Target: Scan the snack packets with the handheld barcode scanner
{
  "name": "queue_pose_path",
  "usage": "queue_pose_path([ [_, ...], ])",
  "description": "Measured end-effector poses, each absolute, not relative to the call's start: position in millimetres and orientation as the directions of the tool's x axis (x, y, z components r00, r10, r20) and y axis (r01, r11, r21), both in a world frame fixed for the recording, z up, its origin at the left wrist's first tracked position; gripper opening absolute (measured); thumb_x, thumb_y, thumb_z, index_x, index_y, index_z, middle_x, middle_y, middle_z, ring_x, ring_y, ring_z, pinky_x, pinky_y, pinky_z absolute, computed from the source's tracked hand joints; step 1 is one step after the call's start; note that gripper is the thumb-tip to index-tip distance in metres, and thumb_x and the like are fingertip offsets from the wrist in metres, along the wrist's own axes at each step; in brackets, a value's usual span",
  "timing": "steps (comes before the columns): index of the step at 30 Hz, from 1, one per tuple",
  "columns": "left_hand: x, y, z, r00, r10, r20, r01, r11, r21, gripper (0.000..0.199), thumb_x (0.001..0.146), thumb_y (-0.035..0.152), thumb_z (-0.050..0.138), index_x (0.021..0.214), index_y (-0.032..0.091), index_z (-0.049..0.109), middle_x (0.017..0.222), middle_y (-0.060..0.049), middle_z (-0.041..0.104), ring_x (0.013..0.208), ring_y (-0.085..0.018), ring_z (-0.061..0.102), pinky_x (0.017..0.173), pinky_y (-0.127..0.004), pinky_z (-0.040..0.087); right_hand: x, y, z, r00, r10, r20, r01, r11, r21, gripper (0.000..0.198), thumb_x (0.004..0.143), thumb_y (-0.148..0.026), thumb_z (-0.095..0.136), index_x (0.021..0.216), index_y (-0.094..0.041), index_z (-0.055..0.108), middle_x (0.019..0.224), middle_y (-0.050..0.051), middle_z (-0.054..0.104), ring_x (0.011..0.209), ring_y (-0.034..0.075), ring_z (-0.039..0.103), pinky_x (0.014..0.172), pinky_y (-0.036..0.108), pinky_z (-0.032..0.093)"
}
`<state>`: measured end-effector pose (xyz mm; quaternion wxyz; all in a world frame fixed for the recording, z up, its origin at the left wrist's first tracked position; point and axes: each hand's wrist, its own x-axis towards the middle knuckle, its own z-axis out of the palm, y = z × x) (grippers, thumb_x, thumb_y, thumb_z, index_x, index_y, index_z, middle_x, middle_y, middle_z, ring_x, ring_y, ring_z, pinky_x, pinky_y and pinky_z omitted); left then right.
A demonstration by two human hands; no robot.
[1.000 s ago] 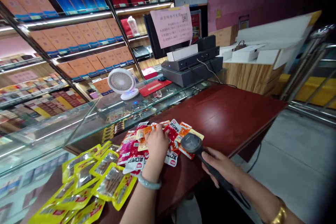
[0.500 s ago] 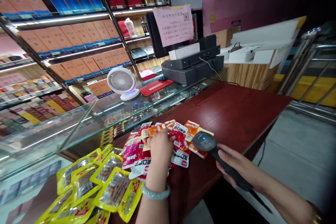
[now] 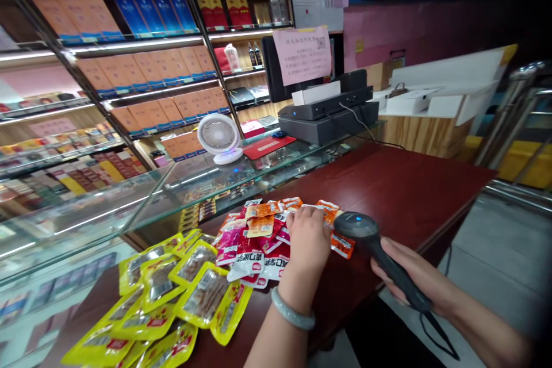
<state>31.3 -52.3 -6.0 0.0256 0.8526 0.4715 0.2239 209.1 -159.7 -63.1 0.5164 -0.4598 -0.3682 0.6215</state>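
Observation:
My right hand is wrapped round the handle of a dark barcode scanner; its head points left, and a small blue light shows on top. My left hand, with a pale bangle on the wrist, is over the right part of a pile of small red, pink and orange snack packets. Its fingers are bent down onto a packet, mostly hidden, with a white edge showing past the fingertips. Left of the pile, several yellow snack bags with clear windows overlap one another.
The dark red tabletop meets a glass display counter. On the counter stand a white fan, a red mat and a till with a pink notice. Shelves of boxes are behind. Metal railings stand at right.
My left hand has moved right across the small packets, now covering the spot where a red packet showed by its fingers. The scanner stays in my right hand; the camera view has shifted.

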Motion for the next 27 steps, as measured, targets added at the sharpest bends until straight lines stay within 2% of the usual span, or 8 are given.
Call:
queue_pose_path([
  [13,30,-45,-15,0.426,0.849,0.313,0.804,-0.514,0.300,0.027,0.083,0.039,0.062,0.106,0.025,0.068,0.107,-0.007,0.068,0.109,-0.027,0.054,0.101,-0.047,0.032,207,-160,-63,-0.013,0.963,-0.269,-0.340,-0.258,-0.905,0.044,0.086,-0.063,0.055,0.075,-0.021,0.046,0.051,-0.009,0.044,0.031,0.003,0.037,0.033,0.014,0.028],
  [20,29,-44,-19,0.426,0.856,0.294,0.814,-0.504,0.289,0.028,0.081,0.041,0.065,0.103,0.025,0.069,0.107,-0.007,0.068,0.107,-0.027,0.054,0.102,-0.050,0.032,210,-160,-65,0.000,0.961,-0.278,-0.281,-0.267,-0.922,0.049,0.081,-0.067,0.057,0.071,-0.020,0.046,0.052,-0.008,0.046,0.032,0.004,0.039,0.033,0.015,0.030],
  [27,29,-47,-22,0.422,0.852,0.310,0.810,-0.508,0.292,0.029,0.086,0.045,0.057,0.105,0.025,0.068,0.111,-0.007,0.067,0.110,-0.026,0.054,0.107,-0.053,0.028,212,-158,-69,-0.010,0.952,-0.306,-0.301,-0.295,-0.907,0.052,0.079,-0.071,0.055,0.067,-0.021,0.047,0.050,-0.007,0.045,0.030,0.004,0.039,0.032,0.016,0.029],
])
